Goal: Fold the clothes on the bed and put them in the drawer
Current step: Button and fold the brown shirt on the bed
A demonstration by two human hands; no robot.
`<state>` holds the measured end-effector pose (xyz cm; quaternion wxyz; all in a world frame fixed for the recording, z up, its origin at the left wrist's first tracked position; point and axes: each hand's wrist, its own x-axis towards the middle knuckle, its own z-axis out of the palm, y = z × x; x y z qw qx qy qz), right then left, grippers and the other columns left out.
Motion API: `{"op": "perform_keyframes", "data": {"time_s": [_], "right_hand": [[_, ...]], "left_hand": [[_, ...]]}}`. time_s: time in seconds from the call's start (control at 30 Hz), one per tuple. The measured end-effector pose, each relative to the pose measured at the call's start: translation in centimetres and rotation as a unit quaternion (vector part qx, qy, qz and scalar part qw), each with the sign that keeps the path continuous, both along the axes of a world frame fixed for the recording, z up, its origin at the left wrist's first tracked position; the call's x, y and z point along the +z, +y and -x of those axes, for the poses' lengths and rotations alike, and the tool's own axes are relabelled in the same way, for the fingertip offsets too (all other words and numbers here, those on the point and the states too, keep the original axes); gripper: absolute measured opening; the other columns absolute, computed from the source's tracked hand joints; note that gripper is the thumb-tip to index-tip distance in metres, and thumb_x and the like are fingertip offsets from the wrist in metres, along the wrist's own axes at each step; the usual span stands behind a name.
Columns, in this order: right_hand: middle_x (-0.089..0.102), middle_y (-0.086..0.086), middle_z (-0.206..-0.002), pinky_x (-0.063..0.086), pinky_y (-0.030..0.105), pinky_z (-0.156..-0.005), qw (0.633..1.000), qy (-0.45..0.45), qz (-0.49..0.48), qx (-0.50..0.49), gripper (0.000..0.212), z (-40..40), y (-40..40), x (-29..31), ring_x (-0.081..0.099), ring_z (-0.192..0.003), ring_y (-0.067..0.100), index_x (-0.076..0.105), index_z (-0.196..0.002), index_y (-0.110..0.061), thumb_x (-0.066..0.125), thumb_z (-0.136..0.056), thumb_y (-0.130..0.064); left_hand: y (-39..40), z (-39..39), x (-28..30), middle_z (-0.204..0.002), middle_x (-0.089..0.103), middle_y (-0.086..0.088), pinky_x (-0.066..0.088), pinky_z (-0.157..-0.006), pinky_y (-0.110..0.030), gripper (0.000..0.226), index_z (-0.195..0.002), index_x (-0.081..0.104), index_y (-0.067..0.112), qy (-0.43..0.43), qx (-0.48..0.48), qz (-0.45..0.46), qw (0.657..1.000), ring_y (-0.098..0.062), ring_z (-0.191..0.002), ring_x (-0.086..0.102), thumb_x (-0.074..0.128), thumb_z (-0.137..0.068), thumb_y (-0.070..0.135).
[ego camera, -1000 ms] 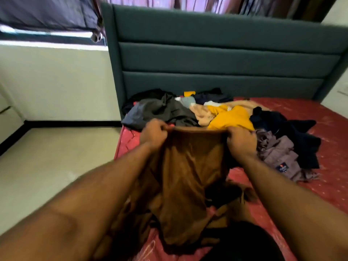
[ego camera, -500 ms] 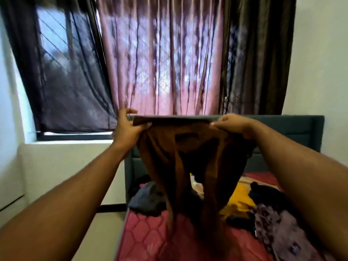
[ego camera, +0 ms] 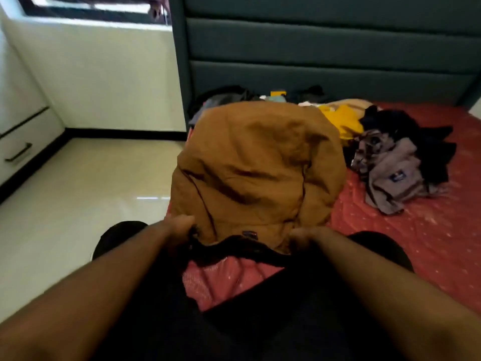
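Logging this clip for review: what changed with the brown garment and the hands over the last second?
The brown cloth garment, held up high in front of the window half a second ago, has been swung down and now billows over the red patterned mattress. The left hand and right hand have dropped low and near, gripping its near edge as before. The pile of unfolded clothes lies unchanged.

The spread garment (ego camera: 260,168) lies on the bed (ego camera: 416,230) at centre. The heap of clothes (ego camera: 390,157) sits at two o'clock, before the headboard (ego camera: 325,48). Drawers (ego camera: 18,142) stand at nine o'clock.
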<state>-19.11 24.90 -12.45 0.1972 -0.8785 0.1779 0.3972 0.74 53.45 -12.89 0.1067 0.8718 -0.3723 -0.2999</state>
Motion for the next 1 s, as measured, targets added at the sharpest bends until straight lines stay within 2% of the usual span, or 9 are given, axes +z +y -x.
{"op": "perform_keyframes", "data": {"time_s": [0.13, 0.27, 0.33, 0.4, 0.53, 0.67, 0.8, 0.87, 1.0], "right_hand": [[0.068, 0.007, -0.105, 0.052, 0.028, -0.083, 0.995, -0.092, -0.017, 0.026, 0.031, 0.9, -1.4, -1.7, 0.063, -0.099, 0.021, 0.071, -0.097, -0.014, 0.053, -0.085, 0.008], [0.067, 0.002, -0.095, 0.051, 0.024, -0.073, 0.988, -0.141, -0.001, -0.066, 0.025, 1.7, -5.0, -1.2, 0.061, -0.089, 0.014, 0.070, -0.086, -0.016, 0.064, -0.081, 0.007], [0.069, 0.004, -0.103, 0.049, 0.022, -0.072, 0.991, -0.106, 0.055, -0.058, 0.020, 1.8, -6.4, -1.9, 0.063, -0.093, 0.017, 0.070, -0.088, -0.021, 0.066, -0.084, -0.002], [0.066, 0.006, -0.119, 0.046, 0.025, -0.085, 0.993, -0.062, 0.103, -0.009, 0.026, 1.6, -6.1, -2.8, 0.062, -0.107, 0.021, 0.068, -0.112, -0.016, 0.067, -0.086, -0.010], [0.055, 0.010, -0.134, 0.040, 0.027, -0.096, 0.989, -0.085, 0.122, 0.011, 0.041, 0.5, -4.5, -3.4, 0.053, -0.121, 0.028, 0.053, -0.134, -0.013, 0.057, -0.093, -0.010], [0.068, 0.006, -0.117, 0.048, 0.026, -0.087, 0.987, -0.100, 0.128, -0.013, 0.025, 0.7, -5.2, -3.6, 0.063, -0.106, 0.022, 0.072, -0.108, -0.019, 0.066, -0.085, -0.012], [0.065, 0.002, -0.110, 0.047, 0.042, -0.089, 0.929, -0.293, 0.221, -0.052, 0.021, 1.2, -4.5, -2.6, 0.059, -0.106, 0.026, 0.068, -0.107, -0.024, 0.056, -0.089, -0.022], [0.065, 0.003, -0.100, 0.042, 0.043, -0.087, 0.876, -0.404, 0.251, -0.078, 0.017, 1.5, -4.0, -1.8, 0.059, -0.101, 0.026, 0.065, -0.098, -0.019, 0.051, -0.091, -0.026], [0.070, -0.008, -0.089, 0.046, 0.021, -0.075, 0.778, -0.591, 0.016, -0.213, 0.014, 1.7, -3.1, 1.9, 0.062, -0.082, 0.005, 0.065, -0.091, -0.018, 0.054, -0.094, -0.010]], "left_hand": [[0.9, 2.1, -2.8, -0.117, 0.060, 0.008, 0.040, -0.095, -0.034, 0.029, -0.102, 0.071, 0.033, -0.011, -0.053, -0.063, 0.997, -0.012, -0.113, 0.055, 0.055, -0.084, 0.016], [2.6, 2.0, -2.3, -0.095, 0.075, -0.007, 0.055, -0.084, -0.039, 0.033, -0.074, 0.077, 0.023, 0.229, 0.158, 0.142, 0.950, -0.027, -0.092, 0.069, 0.056, -0.091, 0.004], [2.4, 0.8, -2.4, -0.082, 0.074, -0.015, 0.056, -0.076, -0.046, 0.024, -0.078, 0.074, 0.007, 0.188, 0.336, 0.228, 0.894, -0.038, -0.084, 0.069, 0.055, -0.093, 0.010], [2.2, -0.3, -3.0, -0.087, 0.072, -0.015, 0.054, -0.076, -0.043, 0.020, -0.087, 0.069, 0.006, 0.048, 0.402, 0.191, 0.894, -0.037, -0.082, 0.067, 0.062, -0.089, 0.025], [1.7, 0.1, -4.4, -0.132, 0.057, -0.014, 0.050, -0.091, -0.041, 0.078, -0.137, 0.042, 0.012, 0.040, 0.333, 0.057, 0.940, -0.036, -0.113, 0.059, 0.075, -0.077, 0.050], [1.9, 0.1, -4.9, -0.140, 0.050, -0.014, 0.049, -0.098, -0.044, 0.089, -0.140, 0.035, 0.010, 0.054, 0.345, 0.107, 0.931, -0.035, -0.121, 0.054, 0.085, -0.072, 0.037], [2.8, 0.4, -3.8, -0.144, 0.043, -0.010, 0.045, -0.104, -0.046, 0.103, -0.150, 0.021, 0.017, 0.290, 0.355, 0.186, 0.869, -0.030, -0.123, 0.051, 0.084, -0.070, 0.002], [2.7, 1.0, -2.9, -0.130, 0.054, -0.012, 0.054, -0.087, -0.039, 0.092, -0.147, 0.031, 0.017, 0.319, 0.351, 0.233, 0.849, -0.022, -0.102, 0.060, 0.074, -0.072, -0.014], [2.4, -1.2, 2.7, -0.085, 0.068, -0.010, 0.059, -0.062, -0.032, 0.051, -0.114, 0.054, 0.015, 0.236, 0.480, 0.575, 0.619, -0.018, -0.073, 0.066, 0.059, -0.079, -0.022]]}}
